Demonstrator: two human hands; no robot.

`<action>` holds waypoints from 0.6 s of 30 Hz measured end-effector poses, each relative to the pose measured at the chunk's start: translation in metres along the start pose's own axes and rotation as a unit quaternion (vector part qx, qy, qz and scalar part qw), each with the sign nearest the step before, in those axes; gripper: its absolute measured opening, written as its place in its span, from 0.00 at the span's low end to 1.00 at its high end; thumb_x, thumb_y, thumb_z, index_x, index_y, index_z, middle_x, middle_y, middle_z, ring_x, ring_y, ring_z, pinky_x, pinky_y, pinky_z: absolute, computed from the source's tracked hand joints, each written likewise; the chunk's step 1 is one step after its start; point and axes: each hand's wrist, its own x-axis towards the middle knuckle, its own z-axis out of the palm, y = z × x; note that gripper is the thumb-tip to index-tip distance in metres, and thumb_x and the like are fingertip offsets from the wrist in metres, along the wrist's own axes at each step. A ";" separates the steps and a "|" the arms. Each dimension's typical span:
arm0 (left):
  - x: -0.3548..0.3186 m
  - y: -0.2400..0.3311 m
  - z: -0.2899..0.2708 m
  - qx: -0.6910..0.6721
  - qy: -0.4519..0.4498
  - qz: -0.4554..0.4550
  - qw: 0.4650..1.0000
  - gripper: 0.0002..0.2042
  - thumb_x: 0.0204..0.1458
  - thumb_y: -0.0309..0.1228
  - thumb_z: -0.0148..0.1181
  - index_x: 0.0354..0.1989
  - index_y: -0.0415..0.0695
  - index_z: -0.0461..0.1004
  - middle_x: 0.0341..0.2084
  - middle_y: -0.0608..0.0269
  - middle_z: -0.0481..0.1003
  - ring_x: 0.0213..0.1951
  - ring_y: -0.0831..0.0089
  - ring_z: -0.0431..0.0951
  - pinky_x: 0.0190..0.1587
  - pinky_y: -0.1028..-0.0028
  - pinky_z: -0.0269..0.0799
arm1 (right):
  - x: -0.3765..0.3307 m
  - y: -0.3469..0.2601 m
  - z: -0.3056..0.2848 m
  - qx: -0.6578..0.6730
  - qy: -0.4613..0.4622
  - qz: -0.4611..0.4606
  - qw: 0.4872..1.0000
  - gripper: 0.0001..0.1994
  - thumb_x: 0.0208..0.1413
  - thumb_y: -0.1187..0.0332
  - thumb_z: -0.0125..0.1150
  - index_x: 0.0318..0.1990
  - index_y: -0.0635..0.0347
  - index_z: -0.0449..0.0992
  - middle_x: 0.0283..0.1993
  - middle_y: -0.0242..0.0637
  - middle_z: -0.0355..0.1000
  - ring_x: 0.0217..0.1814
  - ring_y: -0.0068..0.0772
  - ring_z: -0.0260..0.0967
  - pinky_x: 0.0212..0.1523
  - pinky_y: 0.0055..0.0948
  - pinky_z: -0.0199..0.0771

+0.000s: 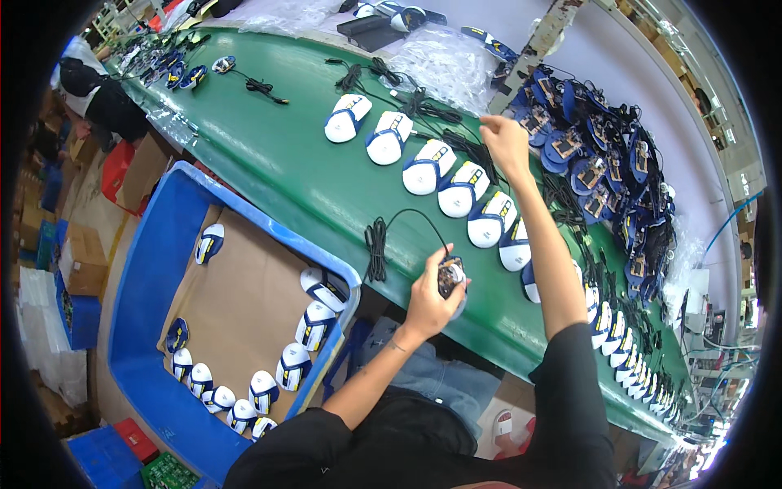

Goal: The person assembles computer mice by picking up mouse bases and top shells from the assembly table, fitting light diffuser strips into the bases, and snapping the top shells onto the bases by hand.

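Can't read the print on the white mice (pixel 460 191) from here, it's way too small, just yellow and blue trim and a faint mark on the backs. They're lined up along a green bench (pixel 293 138) running upper left to lower right, pale wall (pixel 639 81) behind, heap of blue bases (pixel 566 147) upper right, blue bin (pixel 134 326) with more mice lower left.

The open mouse (pixel 448 279) is about mid-frame, grasped in the left hand (pixel 428 301), thumb and fingers round it. Cord end points up the frame, long axis roughly up-down, though fingers hide some. Right hand (pixel 507 148) is higher up, near the black cables (pixel 471 149), fingers bent; can't tell if it's gripping anything.
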 end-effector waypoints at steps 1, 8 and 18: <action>-0.001 -0.002 -0.003 0.003 0.007 0.000 1.000 0.28 0.50 0.17 0.57 0.61 0.35 0.58 0.35 0.55 0.76 0.37 0.68 0.83 0.39 0.73 0.78 | 0.019 0.001 0.015 -0.020 0.002 -0.021 1.000 0.12 0.48 0.68 0.60 0.41 0.58 0.82 0.35 0.52 0.77 0.40 0.50 0.77 0.45 0.39 0.75; 0.007 0.008 -0.002 -0.150 -0.001 -0.106 0.983 0.28 0.50 0.15 0.55 0.62 0.36 0.57 0.39 0.54 0.76 0.38 0.66 0.82 0.42 0.71 0.77 | 0.106 0.044 0.062 -0.217 -0.013 -0.006 0.976 0.13 0.49 0.64 0.60 0.37 0.63 0.81 0.41 0.59 0.75 0.46 0.60 0.74 0.48 0.46 0.75; 0.017 0.008 0.002 -0.367 0.041 -0.183 0.911 0.28 0.49 0.14 0.60 0.58 0.35 0.54 0.47 0.43 0.71 0.44 0.55 0.79 0.47 0.64 0.78 | 0.089 0.040 0.044 -0.152 -0.005 0.058 0.987 0.15 0.48 0.65 0.56 0.42 0.56 0.81 0.42 0.55 0.76 0.47 0.57 0.74 0.49 0.48 0.74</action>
